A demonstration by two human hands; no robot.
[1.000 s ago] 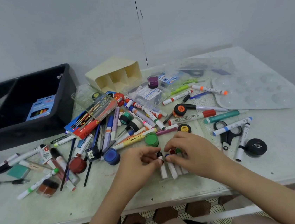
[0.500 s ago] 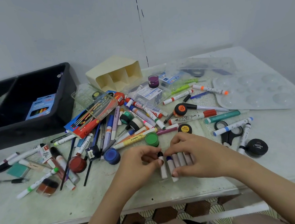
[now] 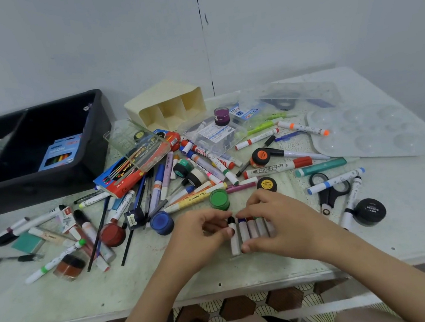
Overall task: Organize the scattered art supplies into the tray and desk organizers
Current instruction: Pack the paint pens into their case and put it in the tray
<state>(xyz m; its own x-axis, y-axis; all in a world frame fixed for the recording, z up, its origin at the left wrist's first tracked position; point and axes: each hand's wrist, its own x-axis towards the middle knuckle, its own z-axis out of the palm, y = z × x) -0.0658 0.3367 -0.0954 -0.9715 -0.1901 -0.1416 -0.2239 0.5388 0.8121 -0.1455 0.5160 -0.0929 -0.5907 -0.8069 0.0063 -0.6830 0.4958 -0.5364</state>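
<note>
Several small white paint tubes (image 3: 251, 229) with coloured caps lie side by side near the table's front edge. My left hand (image 3: 201, 233) pinches the black-capped tube (image 3: 233, 238) at the left end of the row. My right hand (image 3: 279, 219) curls over the others, thumb at their lower ends and fingertips on the caps. Behind them spreads a heap of markers, brushes and paint pots (image 3: 181, 180). A black tray (image 3: 37, 143) stands at the back left with a blue crayon box inside. A cream desk organizer (image 3: 165, 105) lies on its side at the back.
Black scissors (image 3: 329, 192) and a black paint pot (image 3: 369, 211) lie to the right of my hands. A clear paint palette (image 3: 366, 130) sits at the back right, with clear plastic boxes (image 3: 213, 134) in the middle. A wall closes the far side.
My right hand shifted slightly right and drew the tubes into a neat row. My left hand stayed pinching the black-capped tube.
</note>
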